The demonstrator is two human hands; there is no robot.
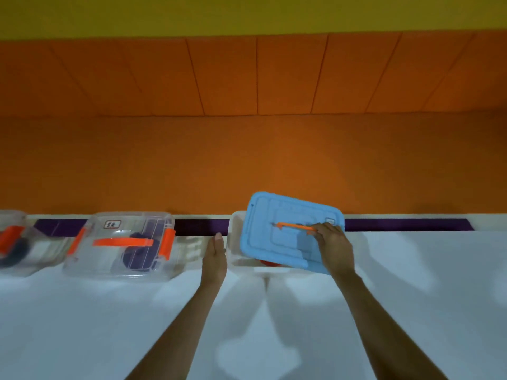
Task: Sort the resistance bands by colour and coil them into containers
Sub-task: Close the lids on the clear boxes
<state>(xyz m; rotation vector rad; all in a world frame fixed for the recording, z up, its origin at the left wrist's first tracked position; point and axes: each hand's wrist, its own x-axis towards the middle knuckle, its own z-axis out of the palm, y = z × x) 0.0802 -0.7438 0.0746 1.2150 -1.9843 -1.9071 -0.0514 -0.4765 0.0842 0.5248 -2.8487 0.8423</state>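
Observation:
A blue lid with an orange handle lies tilted and askew over a clear container at the table's far edge. My right hand pinches the handle's right end. A bit of a red band shows under the lid's near edge. My left hand rests with straight fingers against the container's left wall. To the left stands a closed clear container with orange latches and a dark purple coiled band inside.
A third clear container with an orange latch and a dark band sits at the far left, cut off by the frame. All stand on a white table before an orange padded wall. A purple strip runs along the table's back.

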